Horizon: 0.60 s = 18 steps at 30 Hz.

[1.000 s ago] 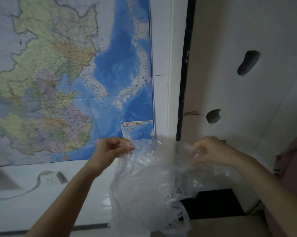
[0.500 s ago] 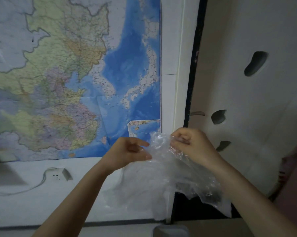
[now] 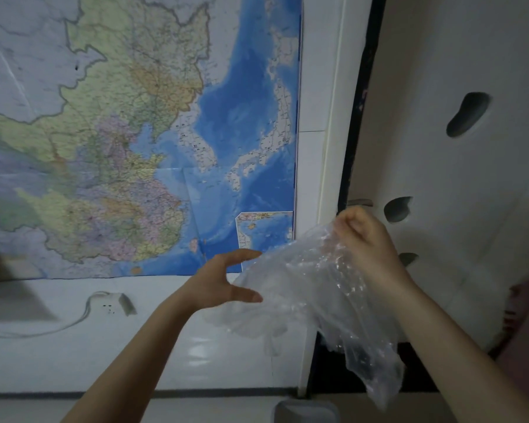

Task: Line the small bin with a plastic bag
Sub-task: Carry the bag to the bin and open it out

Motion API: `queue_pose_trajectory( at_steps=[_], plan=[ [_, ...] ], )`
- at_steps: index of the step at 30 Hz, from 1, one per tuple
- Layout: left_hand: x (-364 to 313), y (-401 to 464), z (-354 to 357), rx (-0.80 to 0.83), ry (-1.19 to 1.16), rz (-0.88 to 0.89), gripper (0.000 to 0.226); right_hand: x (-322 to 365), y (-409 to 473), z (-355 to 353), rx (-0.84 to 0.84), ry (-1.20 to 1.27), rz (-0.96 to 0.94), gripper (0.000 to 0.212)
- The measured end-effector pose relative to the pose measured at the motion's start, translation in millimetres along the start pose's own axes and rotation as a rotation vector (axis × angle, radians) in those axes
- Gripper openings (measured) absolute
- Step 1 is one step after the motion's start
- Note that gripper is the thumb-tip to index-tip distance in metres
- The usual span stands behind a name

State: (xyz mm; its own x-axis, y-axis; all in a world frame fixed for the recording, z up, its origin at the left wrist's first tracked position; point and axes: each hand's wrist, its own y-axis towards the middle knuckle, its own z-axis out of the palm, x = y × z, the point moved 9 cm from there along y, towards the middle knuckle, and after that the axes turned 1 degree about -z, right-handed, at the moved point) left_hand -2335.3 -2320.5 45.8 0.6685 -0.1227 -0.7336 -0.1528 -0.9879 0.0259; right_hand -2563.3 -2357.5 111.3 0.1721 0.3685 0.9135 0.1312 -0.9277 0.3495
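A person's right hand (image 3: 361, 239) is clenched around the bunched top of a clear plastic bag (image 3: 315, 291), holding it up in front of a white tiled wall (image 3: 196, 346). The crumpled bag hangs from that fist and spreads down and to the left, its lower edge trailing toward the bottom of the view. The left hand (image 3: 223, 282) is spread wide, thumb and fingers apart, just beside the bag's left side; whether the fingertips touch the plastic cannot be told. Below the bag, at the bottom edge, the grey rim of the small bin (image 3: 306, 409) is partly in view. A large wall map (image 3: 135, 132) covers the tiles at left, above a wall socket (image 3: 117, 303) with a cable. At right stands a pale panel (image 3: 440, 178) with 4 dark cut-out holes.
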Motion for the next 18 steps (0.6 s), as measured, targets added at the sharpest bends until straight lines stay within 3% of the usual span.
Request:
queue_pose_trajectory(
  at_steps=[2, 5, 10, 16, 18],
  plan=[
    [20, -7, -9, 0.003, 0.049, -0.05, 0.06, -5, 0, -15, -0.029, -0.067, -0.027, 0.011],
    [39, -12, -17, -0.01, 0.02, -0.058, 0.034, -16, -2, -35, -0.082, -0.105, -0.024, 0.011],
    [60, -15, -18, -0.128, -0.399, -0.095, 0.024, -44, -10, -58, -0.186, -0.159, 0.02, 0.011],
    [72, -18, 16, -0.105, -0.786, -0.161, 0.029, -93, -30, -69, -0.265, -0.147, 0.144, 0.013],
    [83, -23, 42, -0.048, -0.874, -0.244, 0.057, -115, -39, -68, -0.289, -0.126, 0.216, 0.013]
  ],
)
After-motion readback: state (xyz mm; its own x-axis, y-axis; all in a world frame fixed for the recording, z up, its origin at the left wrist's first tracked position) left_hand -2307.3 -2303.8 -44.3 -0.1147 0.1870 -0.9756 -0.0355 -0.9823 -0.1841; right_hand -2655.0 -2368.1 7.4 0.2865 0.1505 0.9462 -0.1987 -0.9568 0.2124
